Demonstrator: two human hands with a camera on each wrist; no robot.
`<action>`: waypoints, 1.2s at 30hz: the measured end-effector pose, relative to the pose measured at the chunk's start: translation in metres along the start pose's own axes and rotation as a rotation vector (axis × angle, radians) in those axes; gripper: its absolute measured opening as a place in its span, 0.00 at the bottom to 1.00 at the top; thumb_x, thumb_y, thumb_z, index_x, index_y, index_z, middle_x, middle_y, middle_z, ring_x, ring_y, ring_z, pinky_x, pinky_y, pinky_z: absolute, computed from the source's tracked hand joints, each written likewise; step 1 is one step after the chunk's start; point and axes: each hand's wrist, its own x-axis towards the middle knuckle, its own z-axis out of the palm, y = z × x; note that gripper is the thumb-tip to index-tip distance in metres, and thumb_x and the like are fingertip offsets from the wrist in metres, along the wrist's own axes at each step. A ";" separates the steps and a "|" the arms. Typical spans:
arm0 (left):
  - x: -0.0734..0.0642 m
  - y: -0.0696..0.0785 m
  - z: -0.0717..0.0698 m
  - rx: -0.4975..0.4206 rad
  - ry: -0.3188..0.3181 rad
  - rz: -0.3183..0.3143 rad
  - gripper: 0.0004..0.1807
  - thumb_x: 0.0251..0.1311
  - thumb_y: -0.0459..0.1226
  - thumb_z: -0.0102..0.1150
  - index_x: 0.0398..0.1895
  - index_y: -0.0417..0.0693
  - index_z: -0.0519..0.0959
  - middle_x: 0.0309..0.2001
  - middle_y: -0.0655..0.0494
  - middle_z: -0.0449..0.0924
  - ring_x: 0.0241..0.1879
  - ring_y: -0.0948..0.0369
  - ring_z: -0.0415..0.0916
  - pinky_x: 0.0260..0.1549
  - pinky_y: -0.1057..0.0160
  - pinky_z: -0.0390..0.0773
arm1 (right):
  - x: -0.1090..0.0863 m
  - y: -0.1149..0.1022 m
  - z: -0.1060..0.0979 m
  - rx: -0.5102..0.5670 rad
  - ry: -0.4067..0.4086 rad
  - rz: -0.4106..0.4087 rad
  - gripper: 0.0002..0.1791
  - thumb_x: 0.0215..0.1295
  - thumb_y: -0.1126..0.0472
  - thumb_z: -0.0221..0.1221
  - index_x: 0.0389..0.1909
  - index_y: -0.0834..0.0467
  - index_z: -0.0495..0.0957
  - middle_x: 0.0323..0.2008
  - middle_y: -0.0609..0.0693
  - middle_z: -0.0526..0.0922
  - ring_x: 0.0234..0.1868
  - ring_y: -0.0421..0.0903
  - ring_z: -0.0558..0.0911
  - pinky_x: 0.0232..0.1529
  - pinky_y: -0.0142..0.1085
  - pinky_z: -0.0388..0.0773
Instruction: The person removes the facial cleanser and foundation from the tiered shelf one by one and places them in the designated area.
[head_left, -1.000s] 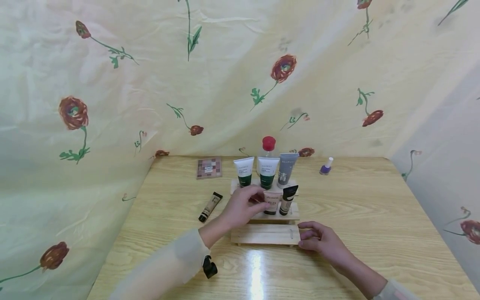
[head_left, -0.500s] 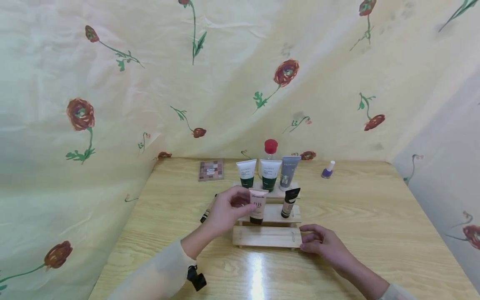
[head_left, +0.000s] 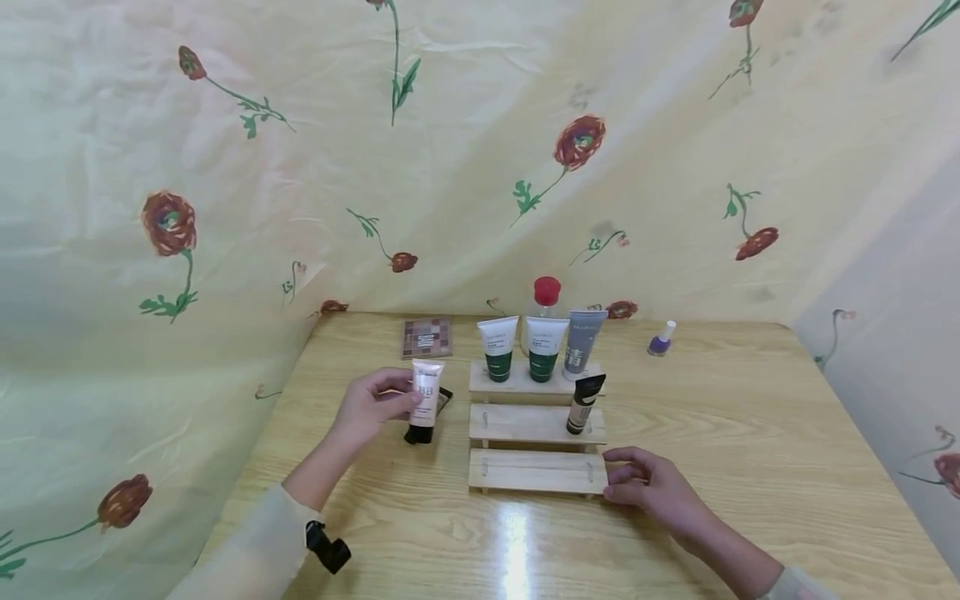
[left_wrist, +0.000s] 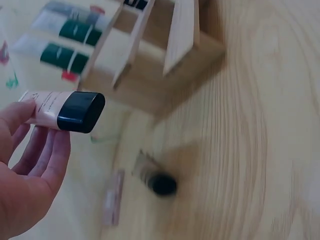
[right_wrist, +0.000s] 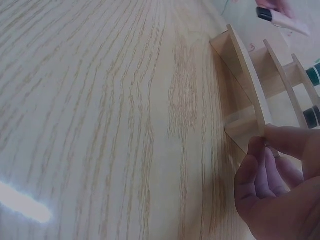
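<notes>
My left hand pinches a pale pink BB cream tube, black cap down, left of the rack and above the table. Behind it a second small tube with black ends lies on the wood, partly hidden. My right hand holds the right end of the lowest step of a three-step wooden rack; in the right wrist view thumb and fingers meet at that step's corner. On the middle step a black-and-beige tube stands at the right end.
Two white-and-green tubes and a grey-blue tube stand on the top step. Behind them is a red-capped bottle. An eyeshadow palette lies back left; purple nail polish stands back right. A flowered cloth hangs behind.
The BB cream tube has left the middle step in my left hand and moved leftward, over the small tube on the table. My right hand has kept its place on the rack.
</notes>
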 end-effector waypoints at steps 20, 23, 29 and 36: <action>0.035 -0.051 -0.048 0.226 0.005 -0.208 0.22 0.67 0.32 0.66 0.63 0.37 0.78 0.48 0.40 0.86 0.36 0.59 0.85 0.36 0.56 0.87 | 0.002 -0.003 0.000 -0.007 0.005 -0.001 0.35 0.62 0.64 0.70 0.68 0.69 0.68 0.46 0.60 0.83 0.43 0.48 0.84 0.41 0.37 0.85; 0.038 -0.058 -0.048 0.235 0.003 -0.222 0.21 0.66 0.31 0.66 0.62 0.38 0.79 0.47 0.42 0.87 0.36 0.59 0.85 0.35 0.57 0.86 | 0.002 -0.003 0.000 -0.004 0.011 0.011 0.36 0.62 0.64 0.70 0.68 0.68 0.68 0.46 0.59 0.83 0.42 0.47 0.85 0.42 0.36 0.85; 0.043 -0.065 -0.046 0.255 -0.006 -0.240 0.20 0.65 0.31 0.67 0.60 0.37 0.80 0.45 0.43 0.87 0.32 0.58 0.83 0.30 0.59 0.83 | 0.003 -0.001 0.000 -0.002 0.022 0.021 0.36 0.60 0.63 0.71 0.68 0.68 0.69 0.45 0.59 0.83 0.42 0.47 0.84 0.42 0.36 0.85; 0.047 -0.069 -0.047 0.309 0.013 -0.266 0.20 0.65 0.31 0.67 0.59 0.35 0.80 0.47 0.42 0.86 0.35 0.59 0.83 0.32 0.61 0.85 | 0.001 -0.003 0.000 -0.004 0.019 0.019 0.35 0.61 0.64 0.71 0.67 0.68 0.69 0.46 0.59 0.83 0.43 0.47 0.84 0.42 0.36 0.85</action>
